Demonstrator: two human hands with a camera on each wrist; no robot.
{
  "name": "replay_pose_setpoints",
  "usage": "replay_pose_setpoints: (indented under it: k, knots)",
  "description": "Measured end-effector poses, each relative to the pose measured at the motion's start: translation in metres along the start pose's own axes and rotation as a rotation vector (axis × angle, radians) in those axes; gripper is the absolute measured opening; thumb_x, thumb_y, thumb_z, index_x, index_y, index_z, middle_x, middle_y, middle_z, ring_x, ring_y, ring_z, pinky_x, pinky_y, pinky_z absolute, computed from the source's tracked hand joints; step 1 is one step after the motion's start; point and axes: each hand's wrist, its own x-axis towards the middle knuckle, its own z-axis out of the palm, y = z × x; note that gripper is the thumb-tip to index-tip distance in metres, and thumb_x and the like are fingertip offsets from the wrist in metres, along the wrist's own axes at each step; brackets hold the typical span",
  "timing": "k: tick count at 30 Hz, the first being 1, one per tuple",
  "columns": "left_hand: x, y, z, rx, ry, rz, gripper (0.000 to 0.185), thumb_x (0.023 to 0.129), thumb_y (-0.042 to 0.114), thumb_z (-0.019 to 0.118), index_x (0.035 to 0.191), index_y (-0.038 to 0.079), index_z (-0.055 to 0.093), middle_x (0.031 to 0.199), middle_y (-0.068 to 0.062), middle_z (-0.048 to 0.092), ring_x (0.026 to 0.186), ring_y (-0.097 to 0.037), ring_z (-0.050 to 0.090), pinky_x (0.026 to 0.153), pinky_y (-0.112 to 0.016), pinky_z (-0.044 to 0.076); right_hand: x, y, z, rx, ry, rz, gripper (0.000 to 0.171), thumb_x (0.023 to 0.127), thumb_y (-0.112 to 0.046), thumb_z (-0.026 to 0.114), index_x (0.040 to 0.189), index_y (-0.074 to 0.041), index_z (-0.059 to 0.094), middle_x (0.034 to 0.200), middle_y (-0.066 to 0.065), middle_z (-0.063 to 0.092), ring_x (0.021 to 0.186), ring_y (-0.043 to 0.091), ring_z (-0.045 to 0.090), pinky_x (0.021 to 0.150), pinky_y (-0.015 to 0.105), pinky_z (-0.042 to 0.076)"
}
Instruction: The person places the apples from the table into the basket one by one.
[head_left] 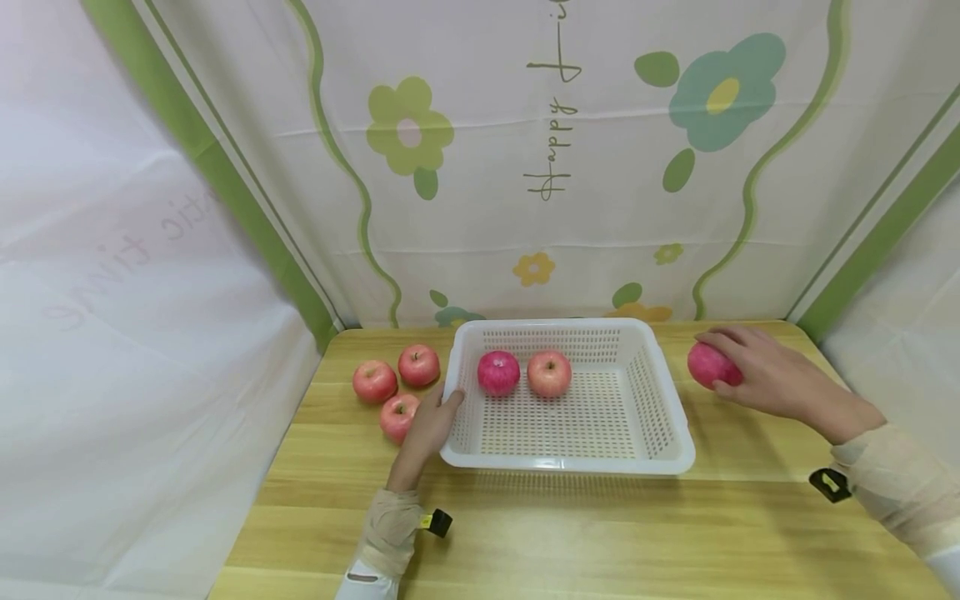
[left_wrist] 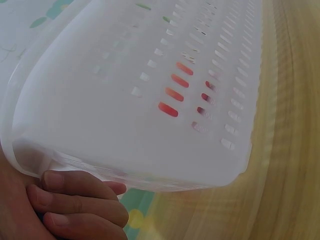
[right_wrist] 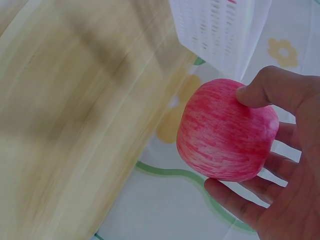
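Note:
A white plastic basket (head_left: 566, 464) with slotted walls stands at the middle of the table. Two apples lie inside it near the back left: a deep pink apple (head_left: 498, 372) and a paler red apple (head_left: 549, 373). My left hand (head_left: 433, 423) grips the basket's left rim, its fingers curled under the edge in the left wrist view. To the right of the basket, my right hand (head_left: 765, 372) holds a pinkish-red apple (right_wrist: 227, 131) between thumb and fingers.
Several more things lie left of the basket: a red apple (head_left: 375, 382), another apple (head_left: 418, 365) and a third (head_left: 397, 417) close beside the left hand. Printed white curtains (head_left: 487, 200) rise behind the wooden table (head_left: 600, 533) and at both sides.

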Motion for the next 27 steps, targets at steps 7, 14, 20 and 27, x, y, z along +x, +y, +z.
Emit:
replay_pose_setpoints:
  k: [7, 14, 20, 27]
  knots:
    - [0.0, 0.001, 0.0, 0.014, 0.003, 0.004, 0.054, 0.109, 0.043, 0.05, 0.153, 0.012, 0.054, 0.124, -0.022, 0.072, 0.101, -0.031, 0.075, 0.079, -0.043, 0.064, 0.003, -0.007, -0.005, -0.013, 0.045, -0.046, 0.067, 0.073, -0.016, 0.092, 0.135, -0.003, 0.067, 0.133, 0.021, 0.063, 0.116, 0.042, 0.06, 0.079, 0.059, 0.058]
    - [0.0, 0.002, 0.0, 0.009, 0.0, 0.005, 0.054, 0.109, 0.042, 0.05, 0.153, 0.012, 0.054, 0.125, -0.023, 0.072, 0.102, -0.033, 0.075, 0.079, -0.043, 0.064, 0.005, -0.014, -0.008, -0.002, 0.033, -0.05, 0.067, 0.075, -0.015, 0.09, 0.136, -0.005, 0.066, 0.134, 0.02, 0.063, 0.117, 0.04, 0.059, 0.079, 0.057, 0.058]
    - [0.0, 0.001, -0.001, 0.007, -0.003, 0.002, 0.054, 0.109, 0.042, 0.05, 0.155, 0.013, 0.053, 0.126, -0.022, 0.071, 0.102, -0.033, 0.075, 0.079, -0.043, 0.064, 0.008, -0.018, -0.009, -0.005, 0.053, -0.075, 0.064, 0.075, -0.016, 0.09, 0.135, -0.005, 0.067, 0.133, 0.019, 0.063, 0.116, 0.039, 0.06, 0.079, 0.056, 0.058]
    - [0.001, 0.0, -0.001, 0.011, 0.001, -0.002, 0.054, 0.109, 0.043, 0.05, 0.155, 0.014, 0.053, 0.126, -0.022, 0.071, 0.102, -0.032, 0.076, 0.078, -0.042, 0.064, 0.013, -0.026, -0.012, -0.003, 0.041, -0.081, 0.063, 0.077, -0.015, 0.088, 0.136, -0.006, 0.067, 0.134, 0.019, 0.064, 0.117, 0.039, 0.061, 0.079, 0.055, 0.059]
